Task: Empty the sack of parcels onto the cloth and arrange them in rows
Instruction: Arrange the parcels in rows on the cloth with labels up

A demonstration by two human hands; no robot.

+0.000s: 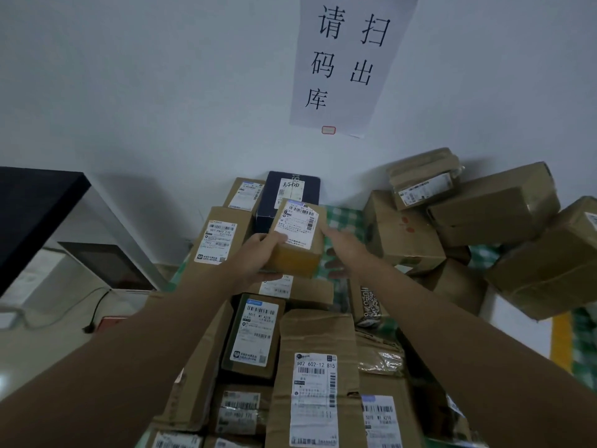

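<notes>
Nearest to us, at the bottom of the view, lies a tall cardboard parcel (318, 379) with a white label reading 502 602-12 815, flanked by a smaller labelled box (253, 334) on its left and crumpled taped cartons on its right. Our two forearms reach over these rows toward the wall (161, 92). Our left hand (258, 253) grips a small brown parcel (297, 237) from its left side and underneath, fingers curled round the lower edge and thumb on the label face. Our right hand (342, 250) meets the same parcel on its right side; its fingers wrap behind and below the box, some tips showing beneath it, so both hands hold it lifted above the arranged boxes. The parcel sits tilted, label up, just in front of a dark blue box (290, 192) and beside a tall labelled carton (219, 237) on its left. Green-and-white checked cloth (342, 218) shows bare just right of the held parcel, between it and a loose heap of larger cartons (484, 221) piled against the wall on the right. More cloth peeks out at the far right edge. To the left, the surface ends beside a dark monitor (32, 205) and a white device with a screen (106, 263), with a black cable trailing below. A paper sign (349, 59) with Chinese characters hangs on the wall above.
</notes>
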